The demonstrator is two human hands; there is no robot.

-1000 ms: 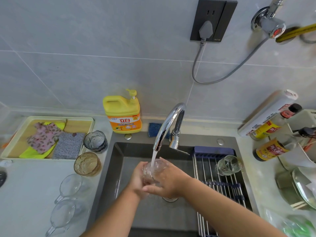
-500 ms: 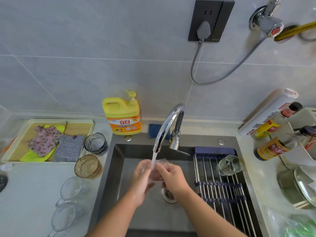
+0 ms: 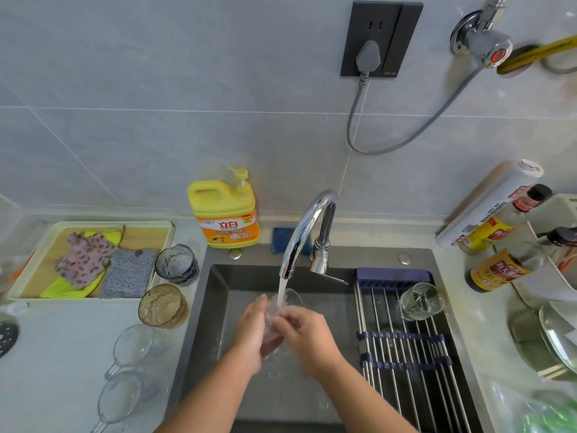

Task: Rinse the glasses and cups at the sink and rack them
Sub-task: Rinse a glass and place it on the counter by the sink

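Note:
A clear glass (image 3: 288,300) is held under the running tap (image 3: 307,226) over the dark sink (image 3: 218,285). My left hand (image 3: 253,332) grips its left side and my right hand (image 3: 307,335) holds its right side, fingers curled on it. Most of the glass is hidden between my hands. One rinsed clear glass (image 3: 420,301) lies on the roll-up rack (image 3: 406,348) across the sink's right half. On the counter to the left stand a blue-grey glass (image 3: 177,264) and an amber glass (image 3: 163,306), with two clear handled cups (image 3: 132,346) (image 3: 117,401) nearer me.
A yellow detergent bottle (image 3: 225,210) and a blue sponge (image 3: 282,240) sit behind the sink. A tray (image 3: 31,245) with cloths is at the far left. Sauce bottles (image 3: 496,270), a roll (image 3: 487,204) and a metal pot (image 3: 543,335) crowd the right counter.
Both hands have turned and shifted the glass under the stream, sinking a little lower into the sink. The camera view has shifted slightly.

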